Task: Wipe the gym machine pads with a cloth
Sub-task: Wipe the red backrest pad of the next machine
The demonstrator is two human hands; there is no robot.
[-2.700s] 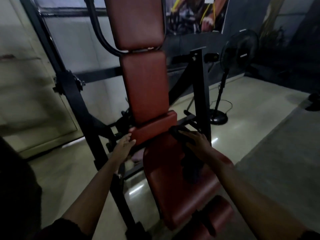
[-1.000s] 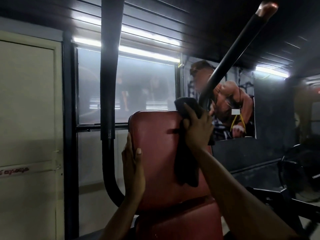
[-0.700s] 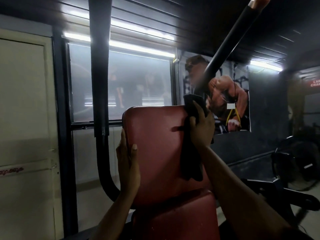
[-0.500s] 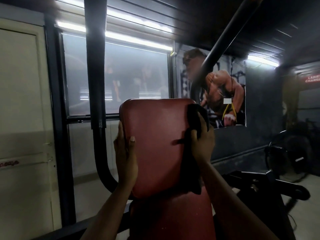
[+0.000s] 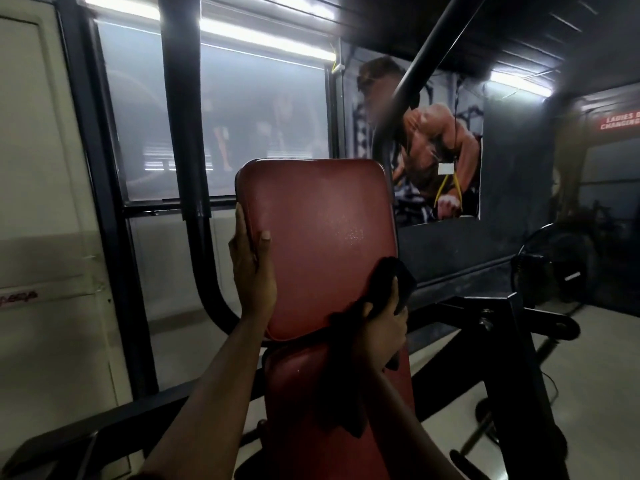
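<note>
The red upper back pad point(image 5: 318, 244) of the gym machine stands upright in the centre, with a second red pad point(image 5: 311, 410) directly below it. My left hand point(image 5: 252, 268) clasps the upper pad's left edge, thumb on its front face. My right hand point(image 5: 381, 334) grips a dark cloth point(image 5: 391, 289) and presses it against the upper pad's lower right corner. Part of the cloth hangs down over the lower pad.
A black curved frame tube point(image 5: 187, 168) rises left of the pads, and a black diagonal bar point(image 5: 422, 67) crosses above right. Black machine arms point(image 5: 512, 323) extend to the right. A standing fan point(image 5: 554, 271) is at the far right, a window and poster behind.
My right hand has slid the cloth down the upper pad's right side, from its top corner to its lower right corner. My left hand keeps hold of the left edge.
</note>
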